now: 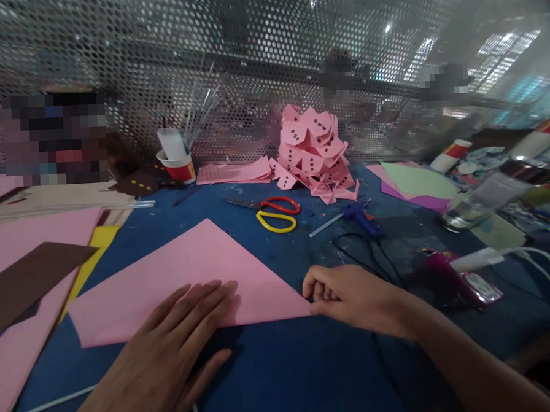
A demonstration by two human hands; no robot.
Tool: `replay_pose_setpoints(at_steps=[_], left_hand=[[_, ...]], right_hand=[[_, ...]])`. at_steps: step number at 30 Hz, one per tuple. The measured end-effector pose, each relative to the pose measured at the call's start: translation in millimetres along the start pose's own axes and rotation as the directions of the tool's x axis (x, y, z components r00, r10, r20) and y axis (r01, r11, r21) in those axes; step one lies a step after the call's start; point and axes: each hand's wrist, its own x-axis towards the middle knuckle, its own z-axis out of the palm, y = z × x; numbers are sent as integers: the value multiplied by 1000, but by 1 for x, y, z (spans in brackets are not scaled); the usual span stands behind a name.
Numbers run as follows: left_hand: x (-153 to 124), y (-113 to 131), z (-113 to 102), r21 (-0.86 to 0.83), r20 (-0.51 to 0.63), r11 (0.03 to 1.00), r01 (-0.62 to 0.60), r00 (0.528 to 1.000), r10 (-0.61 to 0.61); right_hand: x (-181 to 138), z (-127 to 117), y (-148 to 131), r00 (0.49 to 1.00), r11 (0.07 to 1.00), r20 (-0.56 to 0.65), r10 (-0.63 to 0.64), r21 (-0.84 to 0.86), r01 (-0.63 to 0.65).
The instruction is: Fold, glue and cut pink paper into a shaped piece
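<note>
A pink paper sheet [191, 278], folded into a triangle, lies on the blue table [302, 377] in front of me. My left hand [172, 353] rests flat on its near edge, fingers stretched out together. My right hand [348, 294] is curled at the sheet's right corner, fingertips pinching or pressing that corner.
Red and yellow scissors [273, 213] lie beyond the sheet. A heap of pink cut pieces [313, 152] stands at the back, next to a red cup [178, 165] with sticks. A blue glue gun [361, 217], a pink glue gun [458, 276] and cables sit right. Pink, brown and yellow sheets [25, 274] lie left.
</note>
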Motion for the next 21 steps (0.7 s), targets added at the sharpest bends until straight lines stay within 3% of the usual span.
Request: replay_pose_setpoints(at_steps=[21], left_hand=[[1,4,-7,-30,30,999,44,999,-43]], right_hand=[[0,3,0,999,999,1,36,13,-36]])
